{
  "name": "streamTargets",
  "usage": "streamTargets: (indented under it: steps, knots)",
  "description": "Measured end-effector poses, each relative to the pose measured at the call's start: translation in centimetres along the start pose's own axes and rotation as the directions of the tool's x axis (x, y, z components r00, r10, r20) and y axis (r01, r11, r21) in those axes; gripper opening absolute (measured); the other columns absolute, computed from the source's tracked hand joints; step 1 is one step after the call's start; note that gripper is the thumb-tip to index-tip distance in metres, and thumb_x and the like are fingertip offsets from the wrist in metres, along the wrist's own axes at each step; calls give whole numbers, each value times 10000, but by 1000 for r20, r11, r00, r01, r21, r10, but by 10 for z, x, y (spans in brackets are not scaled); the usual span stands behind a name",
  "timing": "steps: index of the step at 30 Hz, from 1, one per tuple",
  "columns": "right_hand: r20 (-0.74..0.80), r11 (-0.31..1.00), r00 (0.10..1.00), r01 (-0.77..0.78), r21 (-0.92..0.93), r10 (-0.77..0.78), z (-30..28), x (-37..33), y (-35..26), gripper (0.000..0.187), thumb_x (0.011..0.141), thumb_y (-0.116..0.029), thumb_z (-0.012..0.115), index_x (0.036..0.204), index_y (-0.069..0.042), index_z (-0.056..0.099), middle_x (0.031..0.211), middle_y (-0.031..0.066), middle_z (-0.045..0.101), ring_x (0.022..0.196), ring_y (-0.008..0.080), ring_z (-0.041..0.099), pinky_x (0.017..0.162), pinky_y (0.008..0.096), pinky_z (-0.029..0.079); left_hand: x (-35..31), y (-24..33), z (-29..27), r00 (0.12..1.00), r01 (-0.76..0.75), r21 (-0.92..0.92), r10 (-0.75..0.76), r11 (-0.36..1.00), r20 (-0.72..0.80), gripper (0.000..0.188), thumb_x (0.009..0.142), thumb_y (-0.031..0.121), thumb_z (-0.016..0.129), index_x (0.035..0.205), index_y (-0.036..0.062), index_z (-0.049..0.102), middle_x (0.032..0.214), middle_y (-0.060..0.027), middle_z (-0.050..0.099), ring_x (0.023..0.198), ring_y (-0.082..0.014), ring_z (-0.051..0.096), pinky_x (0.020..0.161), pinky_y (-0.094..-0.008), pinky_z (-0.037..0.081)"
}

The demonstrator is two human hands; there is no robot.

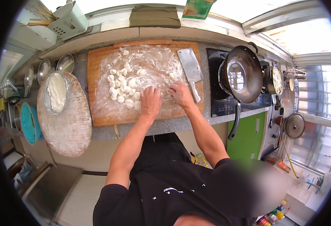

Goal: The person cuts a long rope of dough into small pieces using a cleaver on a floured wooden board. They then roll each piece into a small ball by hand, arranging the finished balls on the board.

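Note:
A floured wooden cutting board (97, 117) lies before me. Several small dough pieces (123, 86) are clustered on its left half. My left hand (151, 100) rests low over the board, just right of that cluster. Its fingers are curled down and pressed together, and whatever is under them is hidden. My right hand (180, 93) is beside it, fingers bent into a pinch toward the left hand. Something pale shows at those fingertips, too small to make out. One dough piece (172, 76) lies just beyond my right hand. A cleaver (189, 64) rests along the board's right side.
A rolling pin (143, 43) lies at the far edge. To the left, a bowl of flour (57, 92) stands on a round floured tray (65, 130). At right, a wok (244, 75) sits on the black cooktop (221, 109), its handle jutting toward me.

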State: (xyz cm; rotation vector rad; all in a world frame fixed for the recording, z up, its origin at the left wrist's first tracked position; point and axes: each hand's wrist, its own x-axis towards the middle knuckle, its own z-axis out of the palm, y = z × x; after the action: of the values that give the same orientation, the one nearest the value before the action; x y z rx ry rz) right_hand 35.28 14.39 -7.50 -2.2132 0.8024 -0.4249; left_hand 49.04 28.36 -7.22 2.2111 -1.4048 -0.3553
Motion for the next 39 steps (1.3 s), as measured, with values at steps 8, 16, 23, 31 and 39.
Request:
streamTargets:
  steps: [8, 16, 23, 31, 39]
  knots:
    - [-117, 935, 991, 24, -355, -70, 17, 13, -27, 455, 963, -277, 725, 1354, -50, 678, 1412, 165, 636, 1317, 364, 594, 1112, 480, 462, -6, -15, 5, 983, 61, -43, -68, 997, -173, 348, 908, 158, 757, 1247, 116, 690, 1294, -97, 617, 1286, -321, 554, 1121, -515, 405]
    - [130, 850, 989, 124, -512, -66, 33, 31, -34, 873, 1011, -593, 543, 1661, -38, 365, 1737, 184, 332, 1623, 368, 269, 1324, 579, 170, -12, -23, -13, 946, 135, -70, -149, 988, -286, 416, 969, 155, 669, 1368, 64, 596, 1357, -173, 585, 1315, -390, 523, 1148, -553, 381]
    - [-166, 987, 985, -74, -143, 50, 24, 30, -1, 694, 1048, -437, 562, 1616, -56, 442, 1658, 204, 430, 1565, 376, 355, 1293, 524, 254, -38, -18, -9, 981, 115, -1, -114, 993, -155, 573, 1000, 247, 687, 1518, 75, 514, 1542, -202, 484, 1461, -409, 430, 1232, -562, 325]
    - [-224, 961, 951, -244, -128, 212, 18, -45, -17, 249, 962, -46, 688, 1206, -2, 705, 1086, 214, 681, 1002, 413, 678, 880, 474, 550, -18, -10, 17, 997, 81, 236, -79, 968, -21, 695, 1032, 374, 678, 1641, 144, 434, 1696, -194, 369, 1600, -354, 311, 1310, -552, 249]
    - [-317, 975, 948, -31, -220, -41, 12, 21, -31, 244, 916, -24, 680, 1151, -24, 744, 1135, 232, 693, 1086, 411, 674, 935, 493, 550, 20, -11, 17, 998, -32, 104, 38, 994, -55, 548, 1067, 304, 596, 1579, 133, 508, 1664, -165, 444, 1588, -320, 355, 1310, -530, 266]
